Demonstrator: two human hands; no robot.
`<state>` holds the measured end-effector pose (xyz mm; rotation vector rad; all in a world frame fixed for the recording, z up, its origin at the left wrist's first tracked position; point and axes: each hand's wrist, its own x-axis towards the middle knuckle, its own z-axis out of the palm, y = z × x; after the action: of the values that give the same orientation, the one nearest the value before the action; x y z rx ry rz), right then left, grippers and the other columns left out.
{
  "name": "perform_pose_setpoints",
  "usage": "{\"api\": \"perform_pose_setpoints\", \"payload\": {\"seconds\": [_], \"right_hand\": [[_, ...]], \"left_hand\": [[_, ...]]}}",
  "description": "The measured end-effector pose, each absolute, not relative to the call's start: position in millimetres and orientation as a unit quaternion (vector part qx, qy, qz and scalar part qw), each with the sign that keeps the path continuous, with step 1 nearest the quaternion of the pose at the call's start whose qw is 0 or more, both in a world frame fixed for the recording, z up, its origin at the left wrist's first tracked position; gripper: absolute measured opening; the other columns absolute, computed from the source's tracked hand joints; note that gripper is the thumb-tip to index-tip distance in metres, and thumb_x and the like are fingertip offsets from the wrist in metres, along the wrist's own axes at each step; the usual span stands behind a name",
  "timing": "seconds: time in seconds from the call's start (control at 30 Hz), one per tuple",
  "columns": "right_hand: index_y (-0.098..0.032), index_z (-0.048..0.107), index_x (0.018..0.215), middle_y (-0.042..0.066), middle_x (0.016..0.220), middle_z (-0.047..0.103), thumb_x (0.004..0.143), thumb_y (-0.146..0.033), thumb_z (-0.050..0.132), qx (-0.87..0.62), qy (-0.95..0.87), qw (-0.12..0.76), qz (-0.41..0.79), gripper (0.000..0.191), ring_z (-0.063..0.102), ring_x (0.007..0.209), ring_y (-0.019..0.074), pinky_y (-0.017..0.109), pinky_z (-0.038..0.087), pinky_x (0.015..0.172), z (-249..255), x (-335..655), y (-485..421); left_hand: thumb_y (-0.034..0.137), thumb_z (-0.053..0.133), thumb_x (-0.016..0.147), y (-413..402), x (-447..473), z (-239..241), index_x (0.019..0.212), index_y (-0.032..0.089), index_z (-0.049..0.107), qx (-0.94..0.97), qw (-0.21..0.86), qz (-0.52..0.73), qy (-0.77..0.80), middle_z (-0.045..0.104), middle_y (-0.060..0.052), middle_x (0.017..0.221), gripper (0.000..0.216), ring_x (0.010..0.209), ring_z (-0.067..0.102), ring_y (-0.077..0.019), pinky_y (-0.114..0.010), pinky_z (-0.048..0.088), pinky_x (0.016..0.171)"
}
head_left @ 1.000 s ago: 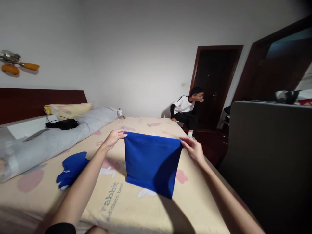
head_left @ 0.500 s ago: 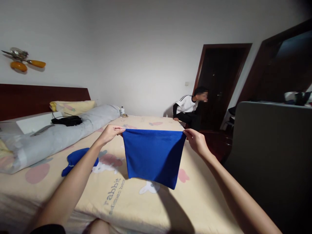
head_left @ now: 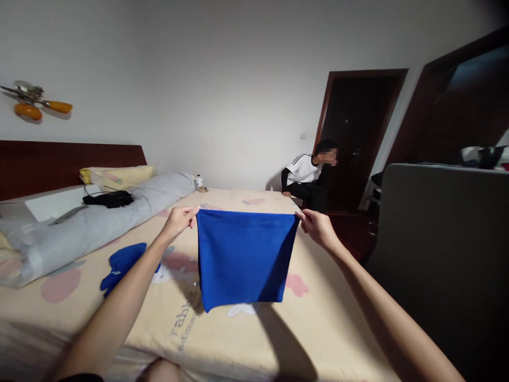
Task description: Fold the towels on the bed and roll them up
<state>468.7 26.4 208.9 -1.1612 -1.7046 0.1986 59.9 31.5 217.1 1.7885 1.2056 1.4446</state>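
Observation:
A blue cloth [head_left: 244, 257] hangs stretched out in front of me above the bed. My left hand [head_left: 180, 223] pinches its upper left corner, and my right hand [head_left: 316, 225] pinches the upper right one. The top edge is drawn nearly straight between them, while the lower edge hangs free. Behind my left forearm, a second piece of blue cloth [head_left: 127, 258] lies crumpled on the sheet, partly hidden by the arm.
The bed [head_left: 338, 329] has a cream sheet with rabbit prints. A rolled grey quilt [head_left: 159, 199], a black item [head_left: 108, 199] and a yellow pillow [head_left: 119, 176] lie left. A person [head_left: 304, 172] sits at the far corner. A grey panel [head_left: 437, 254] stands right.
The cloth has shifted slightly left with both hands. Its lower edge has swung, so the bottom left corner now hangs lower than the bottom right one.

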Motion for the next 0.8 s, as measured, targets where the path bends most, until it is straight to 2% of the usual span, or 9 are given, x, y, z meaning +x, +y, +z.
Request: {"api": "perform_pose_setpoints", "payload": {"seconds": [0.07,0.17,0.33,0.43,0.5,0.57,0.63,0.7,0.8], "right_hand": [[-0.020,0.052,0.055,0.000,0.042,0.056,0.075,-0.073,0.057,-0.473,-0.702,0.512,0.148,0.056,0.048,0.036,0.0109,0.024,0.039,0.043,209.9,465.3,25.2],[-0.018,0.059,0.067,0.006,0.054,0.067,0.070,-0.077,0.058,-0.451,-0.673,0.534,0.241,0.059,0.061,0.043,0.0165,0.025,0.045,0.040,211.0,459.8,27.5],[-0.013,0.063,0.074,0.013,0.066,0.072,0.062,-0.072,0.071,-0.421,-0.627,0.567,0.328,0.061,0.070,0.056,0.0207,0.028,0.057,0.049,213.0,454.2,31.1],[-0.013,0.065,0.077,0.011,0.070,0.073,0.055,-0.061,0.083,-0.401,-0.603,0.581,0.371,0.056,0.072,0.065,0.0222,0.030,0.062,0.061,213.8,451.2,29.1],[-0.013,0.066,0.079,0.009,0.070,0.074,0.047,-0.053,0.090,-0.396,-0.584,0.592,0.388,0.056,0.073,0.068,0.0220,0.029,0.062,0.065,214.1,449.5,28.0],[-0.013,0.065,0.078,0.007,0.068,0.073,0.043,-0.051,0.091,-0.402,-0.572,0.600,0.388,0.058,0.073,0.065,0.0212,0.028,0.063,0.063,214.2,448.7,28.4],[-0.013,0.065,0.076,0.007,0.066,0.073,0.044,-0.053,0.090,-0.408,-0.568,0.602,0.385,0.057,0.072,0.062,0.0213,0.029,0.062,0.059,214.1,449.2,30.2],[-0.013,0.065,0.073,0.008,0.065,0.073,0.046,-0.052,0.090,-0.412,-0.568,0.599,0.386,0.054,0.072,0.060,0.0218,0.029,0.062,0.055,213.7,450.5,32.9],[-0.012,0.065,0.072,0.009,0.064,0.073,0.049,-0.051,0.089,-0.418,-0.569,0.594,0.385,0.051,0.071,0.058,0.0214,0.028,0.061,0.052,212.2,452.3,37.7]], "left_hand": [[0.050,0.065,0.078,32.5,62.8,214.0,0.046,0.018,0.053,0.641,0.286,0.555,0.446,0.052,0.002,0.042,0.047,0.036,0.036,-0.0056,-0.018,0.024,0.037],[0.049,0.063,0.080,36.4,67.6,209.7,0.051,0.016,0.055,0.603,0.318,0.578,0.449,0.056,0.000,0.045,0.044,0.034,0.038,-0.0048,-0.018,0.023,0.035],[0.048,0.063,0.082,44.1,75.2,205.9,0.058,0.016,0.052,0.548,0.361,0.595,0.464,0.058,0.000,0.046,0.042,0.031,0.045,-0.0059,-0.016,0.022,0.032],[0.044,0.060,0.087,46.3,78.6,205.5,0.066,0.014,0.056,0.523,0.386,0.598,0.467,0.068,-0.006,0.056,0.036,0.041,0.060,-0.0110,-0.016,0.034,0.036],[0.037,0.058,0.090,46.8,80.1,205.2,0.073,0.011,0.060,0.509,0.416,0.604,0.451,0.073,-0.011,0.068,0.031,0.056,0.069,-0.0153,-0.019,0.047,0.046],[0.027,0.063,0.087,47.2,80.5,204.4,0.079,0.010,0.063,0.501,0.441,0.613,0.422,0.076,-0.014,0.079,0.019,0.071,0.073,-0.0182,-0.024,0.056,0.062],[0.017,0.069,0.080,48.2,79.8,203.0,0.081,0.011,0.063,0.503,0.445,0.621,0.405,0.077,-0.013,0.083,0.009,0.078,0.074,-0.0194,-0.027,0.058,0.071],[0.013,0.071,0.076,50.1,78.0,201.3,0.080,0.011,0.063,0.506,0.438,0.622,0.408,0.076,-0.011,0.080,0.010,0.074,0.074,-0.0193,-0.027,0.058,0.070],[0.020,0.071,0.079,54.2,74.0,198.7,0.076,0.010,0.065,0.509,0.433,0.614,0.420,0.076,-0.010,0.074,0.012,0.066,0.073,-0.0180,-0.025,0.057,0.063]]}}
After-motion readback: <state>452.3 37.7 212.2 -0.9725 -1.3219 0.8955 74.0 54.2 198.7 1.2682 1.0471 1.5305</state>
